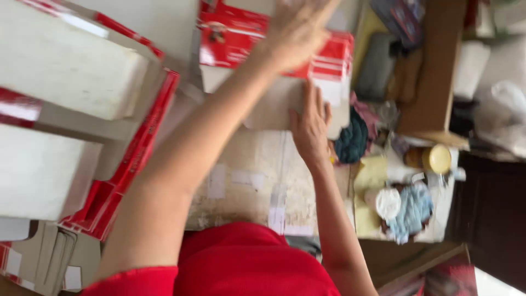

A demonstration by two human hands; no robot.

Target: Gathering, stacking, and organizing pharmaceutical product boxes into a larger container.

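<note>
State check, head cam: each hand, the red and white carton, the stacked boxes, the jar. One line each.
left hand: open, fingers spread, resting on the red and white carton.
right hand: open, flat, palm down on the carton's grey flap.
red and white carton: flattened, lying on the worktop.
stacked boxes: assembled, piled at the left.
jar: closed, yellow lid on, lying on its side.

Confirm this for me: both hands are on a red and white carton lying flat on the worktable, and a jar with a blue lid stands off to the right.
Not quite. The head view shows the jar with a yellow lid, not blue. The rest holds: the left hand and right hand are on the red and white carton lying flat on the worktable.
</note>
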